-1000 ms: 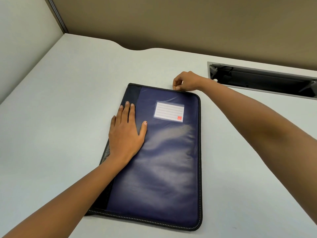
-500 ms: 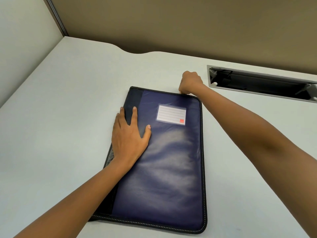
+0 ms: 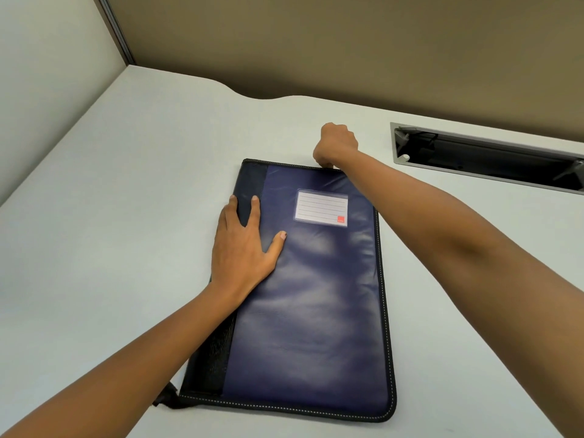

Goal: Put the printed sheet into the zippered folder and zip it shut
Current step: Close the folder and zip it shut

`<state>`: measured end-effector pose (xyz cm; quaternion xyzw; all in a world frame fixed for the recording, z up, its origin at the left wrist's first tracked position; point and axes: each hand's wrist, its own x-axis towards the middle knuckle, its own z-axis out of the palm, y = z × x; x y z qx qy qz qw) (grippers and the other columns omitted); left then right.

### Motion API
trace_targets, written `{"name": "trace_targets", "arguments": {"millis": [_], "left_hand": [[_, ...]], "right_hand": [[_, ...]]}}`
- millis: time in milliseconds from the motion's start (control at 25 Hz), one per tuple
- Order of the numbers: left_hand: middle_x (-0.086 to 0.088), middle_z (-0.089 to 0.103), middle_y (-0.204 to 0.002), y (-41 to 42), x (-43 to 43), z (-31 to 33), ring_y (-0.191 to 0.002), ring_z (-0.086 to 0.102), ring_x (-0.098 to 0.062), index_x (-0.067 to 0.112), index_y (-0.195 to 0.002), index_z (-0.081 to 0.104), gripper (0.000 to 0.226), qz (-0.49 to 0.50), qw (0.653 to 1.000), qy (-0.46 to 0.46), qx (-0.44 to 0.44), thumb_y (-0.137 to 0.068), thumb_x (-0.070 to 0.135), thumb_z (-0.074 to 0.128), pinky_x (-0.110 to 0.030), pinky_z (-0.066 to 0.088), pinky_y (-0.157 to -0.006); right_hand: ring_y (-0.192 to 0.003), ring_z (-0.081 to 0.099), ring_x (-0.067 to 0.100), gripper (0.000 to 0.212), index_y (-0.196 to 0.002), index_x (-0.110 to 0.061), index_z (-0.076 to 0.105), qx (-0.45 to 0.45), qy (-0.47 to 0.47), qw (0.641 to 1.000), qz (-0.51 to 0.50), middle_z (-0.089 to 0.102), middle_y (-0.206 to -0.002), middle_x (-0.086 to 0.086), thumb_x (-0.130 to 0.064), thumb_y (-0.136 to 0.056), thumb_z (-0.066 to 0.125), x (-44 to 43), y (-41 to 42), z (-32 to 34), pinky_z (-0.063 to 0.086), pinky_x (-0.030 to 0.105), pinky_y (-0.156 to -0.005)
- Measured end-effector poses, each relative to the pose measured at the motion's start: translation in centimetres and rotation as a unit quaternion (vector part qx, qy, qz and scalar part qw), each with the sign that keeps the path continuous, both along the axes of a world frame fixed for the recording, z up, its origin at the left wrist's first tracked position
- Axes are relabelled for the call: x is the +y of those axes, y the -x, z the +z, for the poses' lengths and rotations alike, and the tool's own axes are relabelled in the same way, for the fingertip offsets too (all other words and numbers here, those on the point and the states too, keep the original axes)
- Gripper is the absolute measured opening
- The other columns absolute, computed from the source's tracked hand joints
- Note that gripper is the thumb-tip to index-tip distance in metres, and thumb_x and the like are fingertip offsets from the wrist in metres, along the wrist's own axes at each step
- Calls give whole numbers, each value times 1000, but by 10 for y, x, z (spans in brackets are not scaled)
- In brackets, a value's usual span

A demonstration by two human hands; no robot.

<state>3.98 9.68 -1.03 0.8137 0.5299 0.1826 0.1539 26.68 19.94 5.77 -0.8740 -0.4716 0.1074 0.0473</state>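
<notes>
A dark blue zippered folder (image 3: 303,298) with a black spine and a white label pocket lies closed and flat on the pale desk (image 3: 120,235). My left hand (image 3: 245,248) lies flat on the folder's left side, fingers straight and spread across the spine. My right hand (image 3: 335,146) is curled into a fist at the folder's far edge, near its right corner, pinching something small at the zip track; the zipper pull itself is hidden under the fingers. No printed sheet is visible.
A grey-framed cable slot (image 3: 486,158) is sunk into the desk at the far right. Partition walls (image 3: 316,42) close off the back and left. A wavy cut-out runs along the desk's far edge.
My right hand has moved rightward along the folder's far edge and turned into a tighter fist. My left hand has stayed flat on the folder, its fingers spreading a little.
</notes>
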Motion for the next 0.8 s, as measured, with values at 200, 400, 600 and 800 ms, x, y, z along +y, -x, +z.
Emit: {"name": "trace_targets", "arguments": {"millis": [200,400,600,800], "left_hand": [[-26,23,-150,1,2,2,-139,26,-37,16,-148,25,80,-14,1000,-3,-3,-85,58,49,-43,31,-110],[-27,23,-150,2,3,1,-138,26,-38,15,-149,23,81,-25,1000,-5,-2,-85,59,49,-43,31,-111],[-27,22,-151,1,4,-3,-138,25,-39,15,-149,20,83,-30,999,-5,10,-85,62,45,-47,30,-112],[-26,20,-152,2,4,-4,-139,24,-38,17,-150,18,85,-28,999,-10,11,-84,64,44,-45,30,-112]], "right_hand": [[-104,58,30,22,-90,-7,52,67,-28,997,1,57,-117,13,2,-71,57,18,28,-1,41,27,-68],[-96,59,28,23,-89,-10,50,141,-58,988,10,57,-106,12,2,-71,58,43,75,0,43,27,-66],[-88,56,26,25,-95,-10,52,146,-50,988,27,58,-111,11,1,-73,59,57,94,0,43,26,-65],[-78,48,23,17,-88,-10,45,126,-76,989,26,57,-107,10,-1,-78,56,49,91,-7,41,26,-65]]}}
